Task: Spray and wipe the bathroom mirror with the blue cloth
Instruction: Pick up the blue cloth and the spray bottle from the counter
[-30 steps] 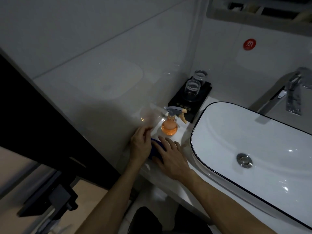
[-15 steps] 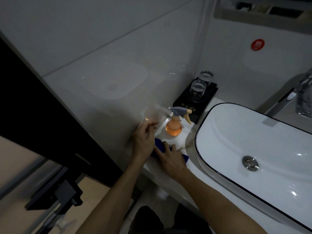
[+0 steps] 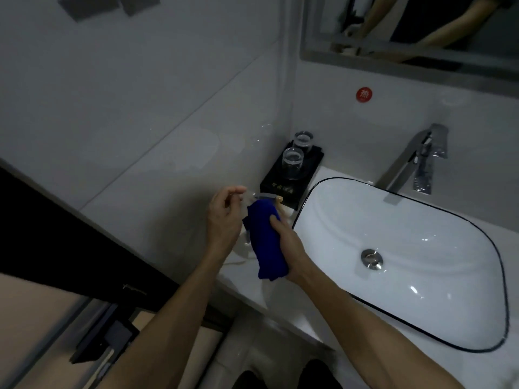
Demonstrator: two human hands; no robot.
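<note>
My right hand (image 3: 289,242) grips the blue cloth (image 3: 265,242), which hangs bunched above the counter's left end. The cloth hides most of the spray bottle (image 3: 269,196); only its grey and tan trigger head shows above the cloth. My left hand (image 3: 224,217) hovers just left of the cloth, fingers loosely curled and apart, holding nothing. The bathroom mirror (image 3: 415,26) is on the wall at the top right, with a grey frame, and reflects a person's arms.
A white basin (image 3: 331,197) with a black rim fills the counter's right side, with a chrome tap (image 3: 421,158) behind it. Two glasses (image 3: 293,162) stand on a black tray (image 3: 311,169) in the corner. A red sticker (image 3: 364,94) marks the wall. A dark door is at the left.
My right hand has lifted the blue cloth off the counter, and it now covers the bottle. My left hand has risen slightly. The view has tilted up, showing the mirror.
</note>
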